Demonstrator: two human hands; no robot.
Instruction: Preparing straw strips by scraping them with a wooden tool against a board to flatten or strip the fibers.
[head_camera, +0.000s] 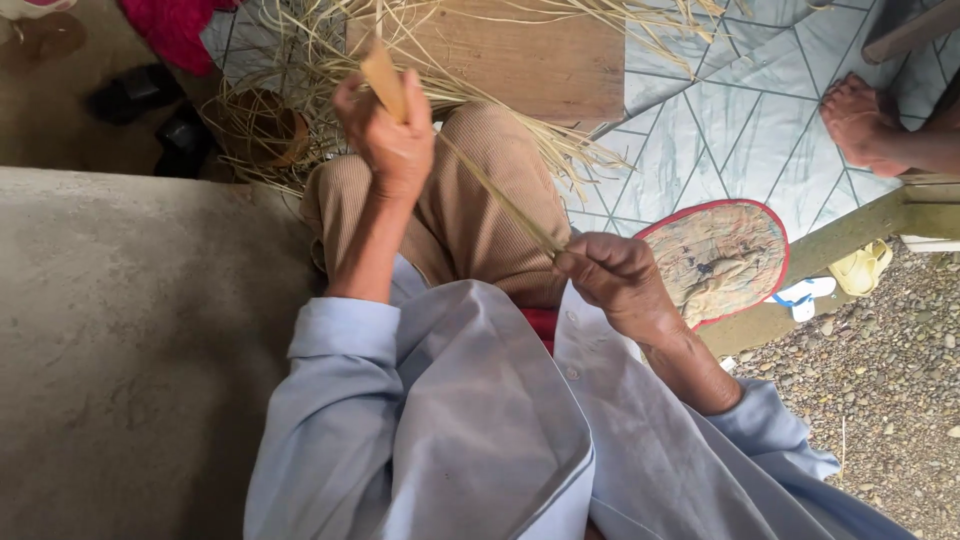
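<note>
**Both hands on one long fibre strip, seen from above**

Pale tiled flooring (740, 130) with dark diagonal lines fills the far side of my view, a rough grey concrete slab (130, 350) takes the near left, and loose gravel (880, 370) lies at the lower right. I look straight down over a light blue shirt (470, 430) and a tan-clad knee (480, 200).

My left hand (385, 135) is raised, its grip closed around a flat tan piece (383, 80) that stands up out of the fist; I cannot tell whether that is a blade or a slat, since its lower part is hidden by the fingers. My right hand (615, 280) sits lower, fingertips pinched tight on the near end of a thin fibre strip (500, 200), which runs taut across the knee between the two hands.

Beyond the knee a heap of loose pale strands (300, 60) spreads out, part cut off by the top edge. A wooden board (540, 60) lies among them, and a small round woven basket (265, 125) sits half buried. An oval mat (722, 258) with a red border and a faded picture lies beside my right hand. Another person's bare foot (860, 120) shows at the upper right, cut off at the edge. A yellow sandal (862, 268) and a blue-and-white one (805, 295) lie near the gravel; dark shapes at the upper left are too blurred to name.
</note>
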